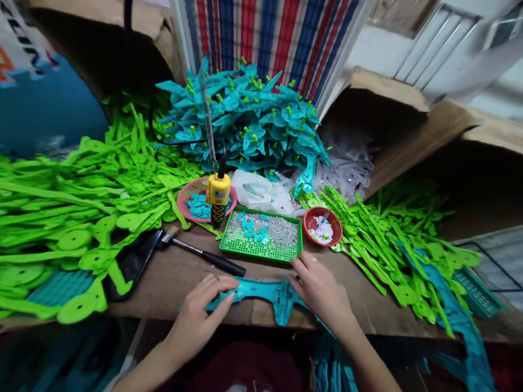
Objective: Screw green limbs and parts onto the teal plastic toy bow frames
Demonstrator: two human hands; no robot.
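A long teal plastic part (259,289) lies across the table edge in front of me, a crosspiece standing out near its right half. My left hand (206,305) grips its left end, thumb on the near side and fingers over the top. Over the right end is my right hand (321,286), its fingers curled in against the part close to the crosspiece. Whether a small piece sits between those fingertips is hidden. Just beyond, a green tray (261,256) holds many small metal pieces and several little teal pieces (255,234).
A hammer (204,255) lies left of the tray. Behind stand a yellow-and-black bottle-shaped tool (218,196), a pink basket (183,198) and a red basket (339,231). Lime-green parts (81,207) pile up on both sides; teal parts (245,120) heap at the back.
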